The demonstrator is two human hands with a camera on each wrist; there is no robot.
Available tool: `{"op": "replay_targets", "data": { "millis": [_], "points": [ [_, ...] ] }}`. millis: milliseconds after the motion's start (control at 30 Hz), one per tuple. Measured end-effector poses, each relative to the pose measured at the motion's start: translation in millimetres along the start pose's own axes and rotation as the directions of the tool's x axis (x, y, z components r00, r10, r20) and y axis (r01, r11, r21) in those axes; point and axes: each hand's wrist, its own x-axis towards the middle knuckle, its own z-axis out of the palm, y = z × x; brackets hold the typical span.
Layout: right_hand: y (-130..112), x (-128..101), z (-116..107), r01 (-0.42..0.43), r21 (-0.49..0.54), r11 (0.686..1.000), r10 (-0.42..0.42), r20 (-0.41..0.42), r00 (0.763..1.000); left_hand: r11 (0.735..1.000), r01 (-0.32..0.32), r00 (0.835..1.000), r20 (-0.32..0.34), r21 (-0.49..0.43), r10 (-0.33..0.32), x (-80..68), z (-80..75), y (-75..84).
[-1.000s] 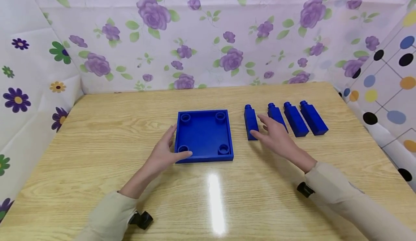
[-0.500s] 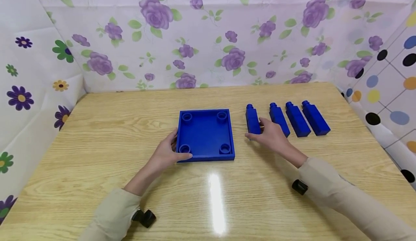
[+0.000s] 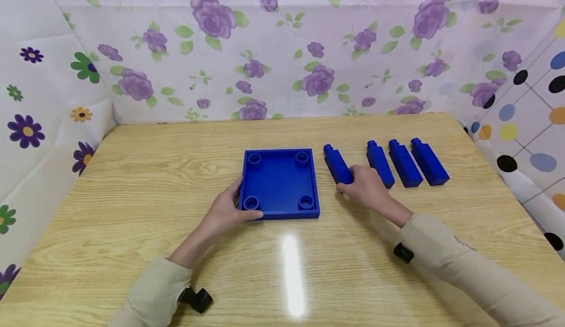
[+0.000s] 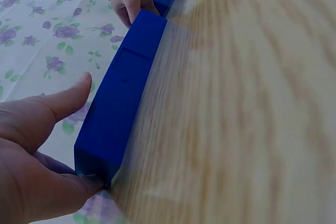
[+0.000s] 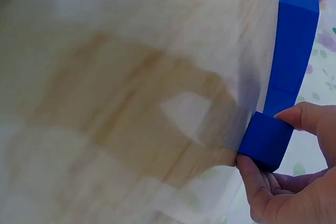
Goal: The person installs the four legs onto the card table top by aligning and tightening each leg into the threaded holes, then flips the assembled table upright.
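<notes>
A blue square toy tabletop lies on the table with a round socket in each corner. My left hand grips its near left corner, thumb at the front edge and fingers along the left side. To the right of it, my right hand pinches the near end of a blue table leg, whose ringed tip points away and to the left. In the right wrist view, thumb and fingers hold the square end of that leg. The left wrist view shows the tabletop's side edge-on beside my thumb.
Three more blue legs, a near one, a middle one and a far right one, lie in a row right of my right hand. Flowered cloth hangs behind the wooden table.
My right hand has come down onto the leftmost leg and taken hold of its near end. That leg has turned, its tip swinging left toward the tabletop. My left hand has closed in on the corner.
</notes>
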Motion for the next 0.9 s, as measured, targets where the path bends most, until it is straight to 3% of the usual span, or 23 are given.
{"op": "replay_targets", "data": {
  "millis": [233, 433, 700, 900],
  "points": [
    [-1, -1, -8, -0.041, 0.052, 0.998, 0.041, 0.005, 0.999, 1.0, 0.011, 1.0, -0.012, 0.011, -0.011, -0.6, 1.3, 1.4],
    [-4, 3, -16, 0.054, 0.16, 0.986, -0.049, -0.039, 0.998, 1.0, -0.01, 1.0, -0.01, -0.011, 0.01, -1.3, -0.6, -1.2],
    [-15, 6, -24, 0.153, 0.318, 0.936, -0.132, -0.086, 0.987, 0.997, -0.013, 1.0, -0.008, -0.076, 0.013, -2.8, 1.4, -3.2],
    [-24, 9, -32, 0.202, 0.457, 0.866, -0.165, -0.121, 0.979, 0.993, -0.02, 1.0, -0.018, -0.119, 0.018, -2.7, 4.3, -4.7]
  ]
}}
